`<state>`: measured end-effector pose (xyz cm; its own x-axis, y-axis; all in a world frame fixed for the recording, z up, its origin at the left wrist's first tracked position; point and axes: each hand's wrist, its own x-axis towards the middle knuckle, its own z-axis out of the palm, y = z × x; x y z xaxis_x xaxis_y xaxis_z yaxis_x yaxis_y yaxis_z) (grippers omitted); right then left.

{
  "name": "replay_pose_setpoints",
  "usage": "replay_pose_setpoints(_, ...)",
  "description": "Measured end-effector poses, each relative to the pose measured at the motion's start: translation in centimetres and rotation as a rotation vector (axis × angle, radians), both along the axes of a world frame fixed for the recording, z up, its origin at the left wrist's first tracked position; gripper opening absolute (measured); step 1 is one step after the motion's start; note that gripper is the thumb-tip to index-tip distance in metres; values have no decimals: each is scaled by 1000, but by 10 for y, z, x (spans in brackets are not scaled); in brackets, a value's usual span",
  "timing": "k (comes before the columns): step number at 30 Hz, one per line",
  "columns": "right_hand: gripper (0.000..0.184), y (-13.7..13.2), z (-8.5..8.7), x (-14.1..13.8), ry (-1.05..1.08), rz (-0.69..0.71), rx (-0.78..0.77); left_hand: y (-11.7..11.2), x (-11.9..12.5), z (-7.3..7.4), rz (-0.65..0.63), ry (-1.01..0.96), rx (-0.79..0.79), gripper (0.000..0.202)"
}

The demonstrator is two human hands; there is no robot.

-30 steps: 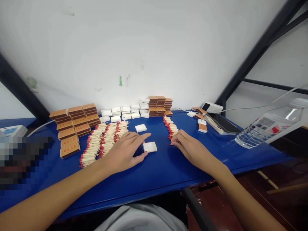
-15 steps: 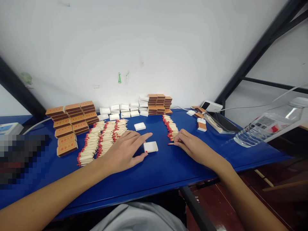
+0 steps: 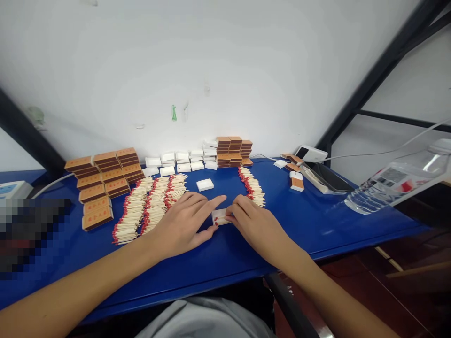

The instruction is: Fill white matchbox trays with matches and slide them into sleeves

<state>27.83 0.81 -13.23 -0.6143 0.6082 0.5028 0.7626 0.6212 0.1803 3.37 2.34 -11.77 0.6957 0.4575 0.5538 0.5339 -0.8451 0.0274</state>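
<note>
A small white matchbox tray lies on the blue table between my hands, its open side up, with a few red-tipped matches in it. My left hand rests at its left end, fingers stretched and apart, the thumb tip against the near left corner. Over the right end, my right hand pinches a match, partly hidden by the fingers, low inside the tray. A row of matches runs behind my right hand. Behind my left forearm lie more rows of matches, heads mostly to the left.
A single white tray sits beyond my hands. Stacked matchboxes stand at the left, with others by the wall beside white trays. On the right are a loose matchbox, a black-topped device and a tilted water bottle.
My right hand has moved left from the right match row to the tray, carrying a match that is now inside it. My left hand has barely moved.
</note>
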Motion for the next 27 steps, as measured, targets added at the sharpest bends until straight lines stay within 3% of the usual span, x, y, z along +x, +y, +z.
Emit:
replay_pose_setpoints(5,16,-3,6,12,127,50,-162,1,0,-3,10,0,-52,61)
replay_pose_setpoints(10,19,1,5,63,425,-92,-247,1,-1,-5,42,-18,-159,65)
replay_pose_setpoints(14,26,11,-5,97,460,-151,-316,1,-1,-6,43,-19,-248,66)
replay_pose_setpoints(19,25,19,-11,101,451,-119,-389,2,-1,-5,48,-17,-274,66)
replay_pose_setpoints(27,21,24,-4,97,324,-150,-414,2,-2,-5,39,-9,-296,64)
